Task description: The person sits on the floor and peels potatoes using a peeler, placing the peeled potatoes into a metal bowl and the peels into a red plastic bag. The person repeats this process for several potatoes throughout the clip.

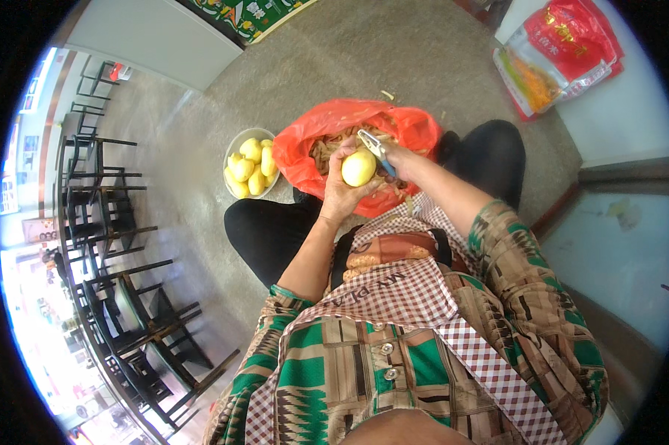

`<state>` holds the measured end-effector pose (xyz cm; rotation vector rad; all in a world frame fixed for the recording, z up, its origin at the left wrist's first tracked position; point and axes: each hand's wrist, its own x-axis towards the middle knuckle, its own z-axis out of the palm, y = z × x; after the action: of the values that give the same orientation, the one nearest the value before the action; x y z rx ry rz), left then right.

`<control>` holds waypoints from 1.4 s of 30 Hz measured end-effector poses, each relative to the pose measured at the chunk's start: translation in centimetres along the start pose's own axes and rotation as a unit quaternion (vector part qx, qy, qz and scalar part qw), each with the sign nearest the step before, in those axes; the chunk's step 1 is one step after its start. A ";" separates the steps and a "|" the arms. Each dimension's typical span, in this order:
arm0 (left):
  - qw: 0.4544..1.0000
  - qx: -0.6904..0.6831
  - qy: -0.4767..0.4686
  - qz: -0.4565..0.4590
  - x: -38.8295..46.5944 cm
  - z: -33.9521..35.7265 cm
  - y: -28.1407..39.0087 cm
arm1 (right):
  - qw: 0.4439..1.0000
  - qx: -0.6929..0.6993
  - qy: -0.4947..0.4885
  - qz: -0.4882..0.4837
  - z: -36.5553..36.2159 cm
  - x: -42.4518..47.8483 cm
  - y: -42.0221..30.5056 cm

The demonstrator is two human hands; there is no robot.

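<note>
My left hand (341, 192) grips a pale yellow peeled potato (359, 168) above an open red plastic bag (296, 146). In my right hand (400, 160) is a peeler (372, 143) with a metal head and a blue handle, its head close beside the potato. Brownish peelings (326, 149) fill the bag's mouth beneath both hands. To the left of the bag, a round pale bowl (227, 161) holds several peeled yellow potatoes (251, 167).
Black tables and chairs (103, 222) line the left side. A red packaged sack (560, 55) leans by a white panel (618, 122) at upper right. One peel strip (388, 95) lies on the grey floor (379, 61). My bent knees flank the bag.
</note>
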<state>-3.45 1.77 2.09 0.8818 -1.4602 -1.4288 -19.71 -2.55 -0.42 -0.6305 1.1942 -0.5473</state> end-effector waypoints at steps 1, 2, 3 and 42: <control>0.999 0.021 -0.010 0.022 0.2 0.0 0.1 | 0.999 0.008 0.018 0.027 0.1 -0.2 -0.4; 0.983 0.174 -0.046 0.029 0.0 -0.5 0.4 | 0.999 0.002 0.036 -0.016 0.0 -0.2 -0.4; 0.998 0.008 -0.017 -0.055 -0.5 -0.4 0.3 | 0.997 -0.005 0.049 -0.057 0.3 0.0 -0.3; 0.868 -0.407 0.125 -0.256 -0.9 -2.3 -0.1 | 0.797 -0.421 0.325 -0.287 -2.6 1.8 -1.0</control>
<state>-0.95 1.76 1.81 0.8665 -0.3202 -1.9940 -21.80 -4.91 -1.56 -1.7087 1.9318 -0.7646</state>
